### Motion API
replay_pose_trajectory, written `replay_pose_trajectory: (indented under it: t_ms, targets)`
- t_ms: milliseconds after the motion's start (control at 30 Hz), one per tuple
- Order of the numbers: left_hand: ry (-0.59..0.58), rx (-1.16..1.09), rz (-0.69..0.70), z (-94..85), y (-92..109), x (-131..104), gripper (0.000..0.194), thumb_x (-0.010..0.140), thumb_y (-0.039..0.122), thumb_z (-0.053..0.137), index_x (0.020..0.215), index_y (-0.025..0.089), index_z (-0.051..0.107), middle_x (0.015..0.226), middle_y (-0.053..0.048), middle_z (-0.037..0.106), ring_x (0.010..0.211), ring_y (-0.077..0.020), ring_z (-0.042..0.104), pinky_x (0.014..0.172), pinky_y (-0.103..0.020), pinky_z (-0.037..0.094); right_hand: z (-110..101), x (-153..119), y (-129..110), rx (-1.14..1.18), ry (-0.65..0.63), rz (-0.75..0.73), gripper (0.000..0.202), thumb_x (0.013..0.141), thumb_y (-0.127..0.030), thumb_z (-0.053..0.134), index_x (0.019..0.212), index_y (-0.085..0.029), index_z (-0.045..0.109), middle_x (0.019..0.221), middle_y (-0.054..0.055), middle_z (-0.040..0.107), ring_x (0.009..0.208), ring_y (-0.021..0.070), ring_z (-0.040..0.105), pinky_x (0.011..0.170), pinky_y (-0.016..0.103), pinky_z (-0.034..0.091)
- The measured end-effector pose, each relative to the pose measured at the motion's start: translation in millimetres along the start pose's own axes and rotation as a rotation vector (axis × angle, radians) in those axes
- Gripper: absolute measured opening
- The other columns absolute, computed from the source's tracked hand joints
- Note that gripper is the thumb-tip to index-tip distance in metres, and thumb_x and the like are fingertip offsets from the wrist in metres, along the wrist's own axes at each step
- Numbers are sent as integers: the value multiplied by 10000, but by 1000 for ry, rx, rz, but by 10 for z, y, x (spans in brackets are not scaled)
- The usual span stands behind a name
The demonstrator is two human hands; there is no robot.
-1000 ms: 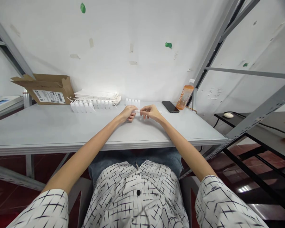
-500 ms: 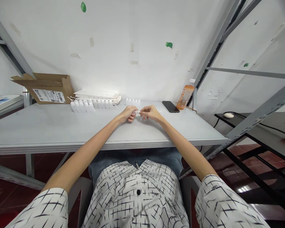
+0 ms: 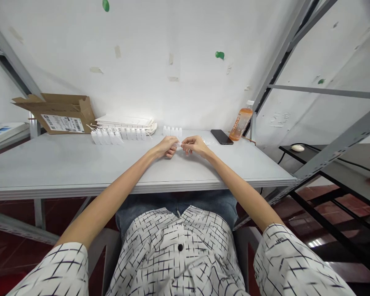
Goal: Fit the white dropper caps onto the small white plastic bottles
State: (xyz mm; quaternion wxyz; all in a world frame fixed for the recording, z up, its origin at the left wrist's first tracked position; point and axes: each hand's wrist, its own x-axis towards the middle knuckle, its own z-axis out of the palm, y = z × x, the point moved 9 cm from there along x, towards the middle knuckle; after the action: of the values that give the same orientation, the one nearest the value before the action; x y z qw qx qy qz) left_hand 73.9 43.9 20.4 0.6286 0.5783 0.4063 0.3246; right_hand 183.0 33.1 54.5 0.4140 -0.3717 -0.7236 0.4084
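Note:
Over the middle of the table, my left hand is closed around a small white plastic piece, mostly hidden by the fingers. My right hand meets it from the right, its thumb and forefinger pinched at the piece's end. The piece's exact kind is too small to make out. Just behind my hands stands a short row of small white plastic bottles. Small clear or white bits lie beside my right hand, partly hidden by it.
More small white bottles, some with thin white strips, stand at the left before a stack of white sheets. An open cardboard box is further left. A black phone and an orange drink bottle are at the right.
Both hands stay in the same place with the white piece between them. The view has tilted slightly; the things on the table have not moved.

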Motion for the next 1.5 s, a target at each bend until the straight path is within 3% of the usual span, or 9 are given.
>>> replay_pose_trajectory:
  t_ms: [267,533,833,1167,1500]
  targets:
    - [-7,13,36,23,34,-9,206,816,271,572,746,226,383,522,107,244,359,-43,200,349,-145,177,0,33,77,42,-8,10,234,709,-348,741,693,-127,665,575,9,617,460,115,588,429,215,406]
    - [106,-45,48,-16,77,-6,168,782,225,540,718,223,385,483,113,212,339,-44,166,334,-148,150,-13,52,19,56,19,-9,238,683,-341,757,700,-127,654,586,14,621,455,121,598,405,213,409]
    - [67,-45,-51,-13,5,-16,231,803,207,510,655,224,333,470,113,191,330,-36,143,315,-147,124,-1,17,-30,-56,66,-33,172,708,-275,705,631,-136,640,479,10,594,405,113,538,414,223,441]
    - [63,-108,-25,7,24,-23,267,840,186,500,676,229,294,476,111,197,328,-39,168,322,-135,127,-13,-39,-93,-170,181,-107,189,743,-302,608,661,-139,657,432,-10,567,393,119,529,457,233,442]
    - [48,-63,25,-23,14,14,282,825,255,575,716,234,316,490,121,216,334,-33,169,340,-134,132,17,-34,-49,-106,151,-76,229,762,-359,622,642,-164,616,442,-4,562,403,135,546,464,253,470]
